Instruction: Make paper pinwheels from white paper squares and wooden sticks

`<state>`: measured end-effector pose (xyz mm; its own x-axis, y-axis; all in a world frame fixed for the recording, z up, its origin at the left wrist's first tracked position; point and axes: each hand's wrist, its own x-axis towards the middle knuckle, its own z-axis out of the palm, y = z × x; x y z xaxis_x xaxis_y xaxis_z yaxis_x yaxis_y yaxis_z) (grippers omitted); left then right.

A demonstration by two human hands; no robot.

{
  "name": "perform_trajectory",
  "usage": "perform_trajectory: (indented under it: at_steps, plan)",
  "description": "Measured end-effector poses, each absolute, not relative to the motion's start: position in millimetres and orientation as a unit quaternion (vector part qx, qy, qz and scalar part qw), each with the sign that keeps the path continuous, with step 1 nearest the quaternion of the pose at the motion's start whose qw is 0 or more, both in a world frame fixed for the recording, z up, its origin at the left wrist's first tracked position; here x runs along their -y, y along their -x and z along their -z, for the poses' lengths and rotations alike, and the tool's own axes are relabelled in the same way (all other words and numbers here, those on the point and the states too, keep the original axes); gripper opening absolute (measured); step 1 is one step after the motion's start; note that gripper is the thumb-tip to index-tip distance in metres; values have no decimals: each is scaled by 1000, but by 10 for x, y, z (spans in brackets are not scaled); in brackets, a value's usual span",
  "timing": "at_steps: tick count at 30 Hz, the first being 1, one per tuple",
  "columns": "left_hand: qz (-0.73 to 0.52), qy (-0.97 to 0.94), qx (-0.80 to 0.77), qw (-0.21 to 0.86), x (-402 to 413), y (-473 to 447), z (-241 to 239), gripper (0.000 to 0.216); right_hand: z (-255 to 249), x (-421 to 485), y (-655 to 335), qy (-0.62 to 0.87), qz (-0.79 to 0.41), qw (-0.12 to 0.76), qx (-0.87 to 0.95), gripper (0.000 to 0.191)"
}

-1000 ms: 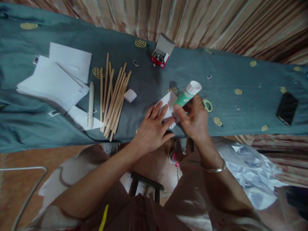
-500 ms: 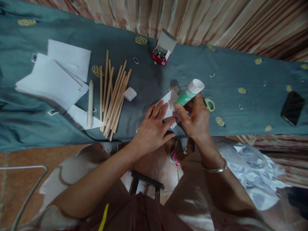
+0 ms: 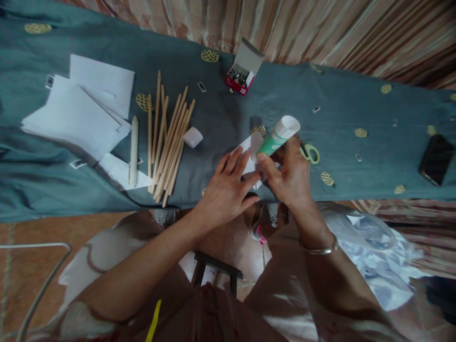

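Note:
My right hand (image 3: 290,175) grips a green and white glue stick (image 3: 274,142), tilted, with its lower end against a piece of white paper (image 3: 253,141). Fingers spread, my left hand (image 3: 228,187) lies flat on the same paper and presses it to the cloth. Part of the paper is hidden under both hands. Just beyond my right hand are scissors with pale green handles (image 3: 311,154), their blades mostly out of sight. A white cap (image 3: 193,137) lies to the left of the paper.
Several wooden sticks (image 3: 173,147) lie left of the cap, beside a thick white stick (image 3: 133,152) and stacked white sheets (image 3: 76,111). A small red box (image 3: 239,78) of shiny metal pieces stands open at the back. A dark phone (image 3: 436,159) rests far right. A plastic bag (image 3: 377,256) is below.
The glue stick has shifted very slightly to the left over the paper and leans a little differently. My left hand stays in place. The whole view has moved slightly.

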<state>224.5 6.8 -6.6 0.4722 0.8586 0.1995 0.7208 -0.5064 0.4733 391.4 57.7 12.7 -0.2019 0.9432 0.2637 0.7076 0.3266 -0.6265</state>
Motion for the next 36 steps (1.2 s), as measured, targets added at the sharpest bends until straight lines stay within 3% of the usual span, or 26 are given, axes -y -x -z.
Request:
perform_trajectory:
  at_steps: [17, 36]
  plan:
    - [-206, -845, -468, 154, -80, -2250, 66, 45, -175, -493, -3918, 546, -165, 252, 782, 29]
    - [-204, -845, -469, 156, -72, -2248, 68, 49, -160, -441, -4005, 543, -155, 257, 784, 27]
